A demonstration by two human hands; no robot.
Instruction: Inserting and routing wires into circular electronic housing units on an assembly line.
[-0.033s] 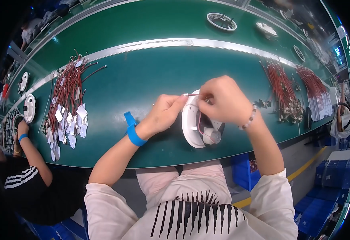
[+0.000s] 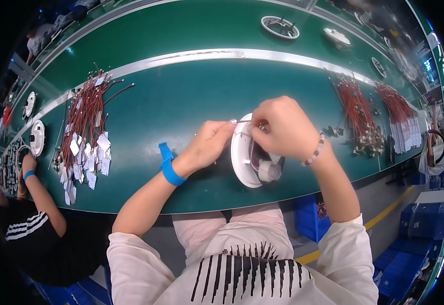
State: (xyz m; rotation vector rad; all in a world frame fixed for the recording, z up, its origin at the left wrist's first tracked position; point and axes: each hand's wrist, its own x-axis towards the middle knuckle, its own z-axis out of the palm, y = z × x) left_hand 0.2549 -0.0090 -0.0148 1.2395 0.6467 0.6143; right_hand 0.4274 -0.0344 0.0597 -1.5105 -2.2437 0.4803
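Observation:
My left hand (image 2: pixel 209 145), with a blue band at the wrist, pinches a small white plug end of a red-brown wire (image 2: pixel 243 121). The wire runs across to my right hand (image 2: pixel 285 127), whose closed fingers grip it further along. Below both hands a white ring-shaped housing (image 2: pixel 241 165) stands tilted above the green table. A white round motor-like part (image 2: pixel 269 172) sits at its lower right, with a thin pinkish lead rising from it. My right hand covers the housing's upper right part.
Bundled red-brown wires with white tags (image 2: pixel 82 137) lie on the left of the table (image 2: pixel 166 101). More wire bundles (image 2: pixel 356 112) lie at right. White round units (image 2: pixel 280 27) rest on the green strip beyond the metal rail (image 2: pixel 181 56). A co-worker's arm (image 2: pixel 46 203) is at far left.

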